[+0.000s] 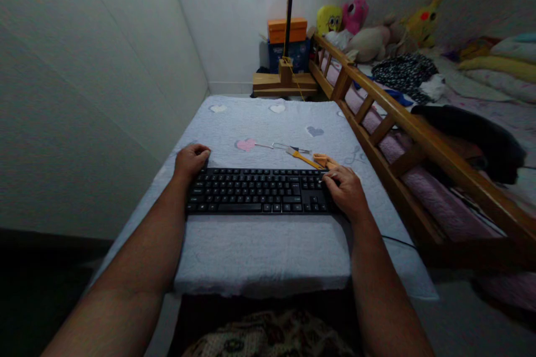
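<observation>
A black full-size keyboard [247, 189] lies flat on the cloth-covered table, its keys facing up. My left hand [191, 160] rests at its upper left corner, fingers curled in and thumb pointing right; whatever is inside them is hidden. Over the number-pad end lies my right hand [345, 187], with the thumb and fingers bent together at the keyboard's right side. Its palm hides part of that end. Just beyond the keyboard are a brush with a yellow handle [307, 160], a thin metal tool [263, 145] and a folded orange-tan cloth [324, 160], which is close to my right fingers.
A pale tablecloth with heart shapes [263, 245] covers the table. Along the right runs a wooden bed rail [389, 117], with clothes and plush toys behind it. A black cable [397, 241] trails at the right. Boxes [287, 30] and a wooden stand [285, 83] are at the back.
</observation>
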Action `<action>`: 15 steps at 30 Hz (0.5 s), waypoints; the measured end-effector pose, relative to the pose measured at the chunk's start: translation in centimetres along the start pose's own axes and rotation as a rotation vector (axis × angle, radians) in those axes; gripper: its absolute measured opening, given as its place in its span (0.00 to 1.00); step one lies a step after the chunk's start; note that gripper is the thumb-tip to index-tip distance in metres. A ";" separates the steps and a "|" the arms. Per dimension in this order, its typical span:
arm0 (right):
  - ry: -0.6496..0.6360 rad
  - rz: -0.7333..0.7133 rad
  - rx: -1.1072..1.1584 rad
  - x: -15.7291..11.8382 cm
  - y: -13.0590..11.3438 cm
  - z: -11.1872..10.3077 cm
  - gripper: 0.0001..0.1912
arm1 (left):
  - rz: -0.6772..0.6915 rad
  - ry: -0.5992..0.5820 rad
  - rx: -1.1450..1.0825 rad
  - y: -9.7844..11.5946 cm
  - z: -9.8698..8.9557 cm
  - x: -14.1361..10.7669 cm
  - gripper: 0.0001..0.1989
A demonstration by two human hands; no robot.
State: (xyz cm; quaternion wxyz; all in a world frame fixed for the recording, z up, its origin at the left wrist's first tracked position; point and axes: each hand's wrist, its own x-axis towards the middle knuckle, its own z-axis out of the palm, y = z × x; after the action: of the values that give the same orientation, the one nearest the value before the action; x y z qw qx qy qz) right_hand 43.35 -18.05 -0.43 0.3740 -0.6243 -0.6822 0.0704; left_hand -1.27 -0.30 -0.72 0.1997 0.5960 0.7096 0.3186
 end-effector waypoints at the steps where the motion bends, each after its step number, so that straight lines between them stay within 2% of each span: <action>1: -0.002 -0.005 0.002 0.0 -0.1 0.1 0.10 | 0.000 0.001 0.000 0.0 0.0 0.0 0.07; 15: -0.023 -0.029 -0.002 0.0 -0.2 1.1 0.10 | 0.011 0.002 0.011 -0.7 0.2 0.3 0.08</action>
State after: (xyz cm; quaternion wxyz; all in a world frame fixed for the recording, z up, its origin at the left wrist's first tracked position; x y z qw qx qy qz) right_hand 42.51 -17.70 -1.11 0.3666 -0.6137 -0.6956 0.0717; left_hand -1.74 0.02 -1.33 0.1941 0.6008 0.7080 0.3163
